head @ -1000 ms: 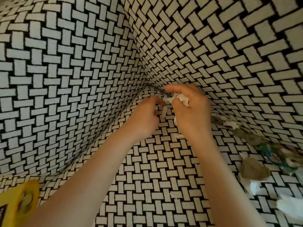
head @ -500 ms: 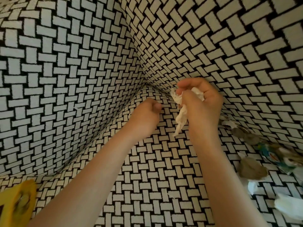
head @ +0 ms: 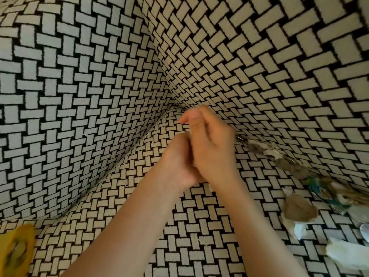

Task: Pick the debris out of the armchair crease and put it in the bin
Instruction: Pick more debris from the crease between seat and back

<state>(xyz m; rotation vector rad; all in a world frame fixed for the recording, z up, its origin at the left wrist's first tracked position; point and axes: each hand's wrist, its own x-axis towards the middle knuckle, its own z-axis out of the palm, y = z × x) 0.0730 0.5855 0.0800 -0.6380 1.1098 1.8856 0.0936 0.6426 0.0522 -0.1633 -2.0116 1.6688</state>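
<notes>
Brown, white crumpled debris [head: 299,207], strewn on seat [head: 199,246]

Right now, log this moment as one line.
stage: picking | left hand, right hand: curled, together, contents hidden | debris: lies right of hands

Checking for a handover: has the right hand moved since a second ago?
Yes. The right hand has shifted left, away from the brown wad, and now touches the left hand.
</notes>
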